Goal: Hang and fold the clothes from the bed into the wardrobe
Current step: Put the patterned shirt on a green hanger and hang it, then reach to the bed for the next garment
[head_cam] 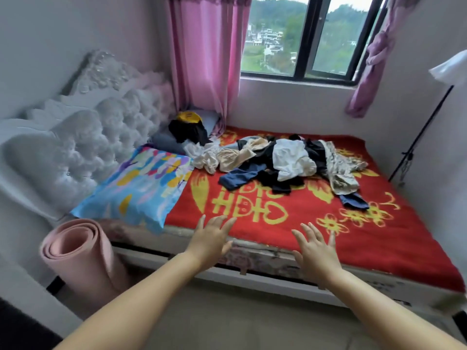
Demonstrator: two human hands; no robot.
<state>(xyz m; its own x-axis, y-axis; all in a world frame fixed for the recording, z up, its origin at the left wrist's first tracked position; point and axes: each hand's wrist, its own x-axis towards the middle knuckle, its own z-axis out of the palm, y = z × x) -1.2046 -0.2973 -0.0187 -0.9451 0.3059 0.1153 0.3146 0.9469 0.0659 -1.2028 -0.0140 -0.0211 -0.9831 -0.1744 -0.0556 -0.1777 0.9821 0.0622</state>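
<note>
- You've got a red bed cover point(379, 238) with yellow characters and flower motifs.
- Clothes pile point(283, 162) on it: white, black, navy, beige, one pale floral-print piece.
- Pillow point(136, 188): light blue with multicolour dabs in yellow, pink, purple.
- Second pillow point(164, 144) behind it: grey-blue, with black and yellow items on top.
- Headboard point(83, 137): white, tufted.
- Curtains point(202, 59): pink, both sides of your black-framed window point(307, 39).
- Rolled mat point(80, 253): dusty pink.
</note>
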